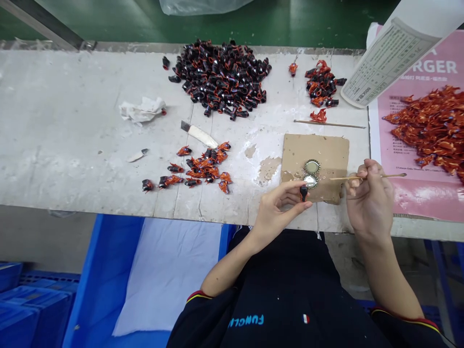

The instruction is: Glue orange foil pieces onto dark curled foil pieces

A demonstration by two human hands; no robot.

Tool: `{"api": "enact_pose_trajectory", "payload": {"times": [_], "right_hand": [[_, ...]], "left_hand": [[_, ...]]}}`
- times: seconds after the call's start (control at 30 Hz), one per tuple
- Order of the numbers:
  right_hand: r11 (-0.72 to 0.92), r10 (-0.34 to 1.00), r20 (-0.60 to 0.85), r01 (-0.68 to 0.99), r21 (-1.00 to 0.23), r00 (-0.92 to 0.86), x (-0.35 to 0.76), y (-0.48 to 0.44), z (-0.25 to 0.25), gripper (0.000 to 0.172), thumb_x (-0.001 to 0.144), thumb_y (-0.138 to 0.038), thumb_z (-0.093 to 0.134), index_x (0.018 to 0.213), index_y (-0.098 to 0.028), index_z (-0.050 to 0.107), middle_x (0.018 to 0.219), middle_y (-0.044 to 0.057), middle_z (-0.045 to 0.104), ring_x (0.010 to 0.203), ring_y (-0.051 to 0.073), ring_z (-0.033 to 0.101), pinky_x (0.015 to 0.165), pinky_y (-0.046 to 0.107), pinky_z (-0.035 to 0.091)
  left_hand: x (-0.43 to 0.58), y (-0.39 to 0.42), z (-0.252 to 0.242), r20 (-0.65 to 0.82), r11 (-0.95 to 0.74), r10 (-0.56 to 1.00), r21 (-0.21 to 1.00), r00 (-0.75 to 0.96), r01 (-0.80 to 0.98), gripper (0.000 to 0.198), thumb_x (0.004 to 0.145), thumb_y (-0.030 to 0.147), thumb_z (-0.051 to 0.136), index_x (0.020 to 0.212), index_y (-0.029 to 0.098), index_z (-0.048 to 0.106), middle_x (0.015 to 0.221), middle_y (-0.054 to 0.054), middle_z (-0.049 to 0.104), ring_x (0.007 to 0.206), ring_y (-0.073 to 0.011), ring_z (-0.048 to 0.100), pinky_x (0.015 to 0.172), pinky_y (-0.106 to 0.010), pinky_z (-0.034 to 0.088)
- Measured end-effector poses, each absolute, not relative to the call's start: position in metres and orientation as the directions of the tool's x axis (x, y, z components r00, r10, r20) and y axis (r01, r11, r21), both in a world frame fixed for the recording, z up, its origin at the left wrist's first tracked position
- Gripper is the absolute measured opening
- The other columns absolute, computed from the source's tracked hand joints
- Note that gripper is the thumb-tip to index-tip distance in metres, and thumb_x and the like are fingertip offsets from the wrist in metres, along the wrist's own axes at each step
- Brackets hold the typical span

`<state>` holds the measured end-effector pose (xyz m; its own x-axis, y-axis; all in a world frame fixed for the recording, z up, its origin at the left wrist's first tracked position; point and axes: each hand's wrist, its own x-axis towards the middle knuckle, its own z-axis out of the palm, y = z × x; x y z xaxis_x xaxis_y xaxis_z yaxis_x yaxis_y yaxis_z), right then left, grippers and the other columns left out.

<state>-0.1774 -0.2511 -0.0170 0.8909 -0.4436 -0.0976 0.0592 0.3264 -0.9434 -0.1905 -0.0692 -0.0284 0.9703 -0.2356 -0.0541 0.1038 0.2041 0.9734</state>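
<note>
Whitewashed bench (72, 145) (green floor behind): left hand (279, 208) pinches black cap (303, 192), right hand (368, 198) grips thin stick (366, 177).

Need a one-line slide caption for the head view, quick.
Left hand pinches a small black piece beside two bottle caps on cardboard; right hand holds a thin stick.

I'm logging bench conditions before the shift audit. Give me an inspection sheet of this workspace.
Surface: white worktable, scuffed and chipped.
Job's things: small black piece; thin stick; two bottle caps on a cardboard square.
Clutter: large black-orange pile, small pile, loose pieces, orange heap on pink sheet, crumpled tissue, knife.
Grippers: left hand pinches the black piece; right hand holds the stick.
Cables: nothing seen.
Surroundings: blue crates below.
</note>
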Motion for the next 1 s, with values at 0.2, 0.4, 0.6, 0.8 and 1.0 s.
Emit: {"api": "enact_pose_trajectory", "payload": {"times": [0.2, 0.4, 0.6, 0.8, 1.0], "right_hand": [[0.198, -0.379, 0.032, 0.115, -0.974, 0.925, -0.187, -0.236, -0.014, 0.021, 0.085, -0.045, 0.074, 0.086, -0.025, 0.067, 0.064, -0.007, 0.054, 0.047, 0.005, 0.051, 0.039, 0.014, 0.043], [0.159, -0.310, 0.110, 0.166, -0.973, 0.944, -0.190, -0.233, -0.019, 0.017, 0.090, -0.041, 0.069, 0.089, -0.024, 0.066, 0.066, -0.006, 0.057, 0.048, 0.006, 0.056, 0.038, 0.015, 0.044], [0.096, -0.342, 0.106, 0.147, -0.984, 0.933, -0.191, -0.234, -0.021, 0.022, 0.088, -0.045, 0.070, 0.087, -0.024, 0.065, 0.065, -0.006, 0.055, 0.048, 0.007, 0.057, 0.040, 0.016, 0.045], [0.045, -0.346, 0.214, 0.244, -0.969, 0.914, -0.193, -0.229, -0.019, 0.016, 0.093, -0.040, 0.066, 0.088, -0.025, 0.064, 0.067, -0.006, 0.057, 0.049, 0.007, 0.058, 0.041, 0.018, 0.048], [0.016, -0.340, 0.285, 0.309, -0.951, 0.896, -0.194, -0.227, -0.019, 0.014, 0.092, -0.037, 0.066, 0.087, -0.024, 0.066, 0.066, -0.005, 0.057, 0.048, 0.007, 0.056, 0.042, 0.019, 0.050]], "left_hand": [[-0.191, -0.071, -0.031, -0.068, 0.187, -0.245, 0.976, 0.967, 0.116, 0.035, 0.079, 0.030, 0.082, 0.110, 0.019, 0.071, 0.088, -0.003, 0.074, 0.079, -0.0117, 0.071, 0.077, -0.021, 0.063], [-0.191, -0.070, -0.030, -0.018, 0.175, -0.231, 0.983, 0.973, 0.059, 0.032, 0.078, 0.025, 0.082, 0.107, 0.019, 0.072, 0.083, -0.001, 0.071, 0.075, -0.0095, 0.069, 0.075, -0.017, 0.062], [-0.192, -0.071, -0.031, 0.023, 0.118, -0.207, 0.993, 0.978, 0.001, 0.031, 0.079, 0.028, 0.082, 0.107, 0.018, 0.073, 0.088, -0.003, 0.071, 0.077, -0.0109, 0.070, 0.076, -0.020, 0.063], [-0.192, -0.070, -0.035, 0.046, 0.102, -0.187, 0.994, 0.981, -0.027, 0.030, 0.079, 0.029, 0.081, 0.107, 0.019, 0.073, 0.092, -0.003, 0.072, 0.077, -0.0105, 0.070, 0.076, -0.020, 0.063], [-0.194, -0.071, -0.037, 0.018, 0.159, -0.178, 0.987, 0.984, 0.011, 0.033, 0.076, 0.029, 0.084, 0.105, 0.019, 0.073, 0.091, -0.002, 0.073, 0.077, -0.0094, 0.071, 0.078, -0.019, 0.063]]}}
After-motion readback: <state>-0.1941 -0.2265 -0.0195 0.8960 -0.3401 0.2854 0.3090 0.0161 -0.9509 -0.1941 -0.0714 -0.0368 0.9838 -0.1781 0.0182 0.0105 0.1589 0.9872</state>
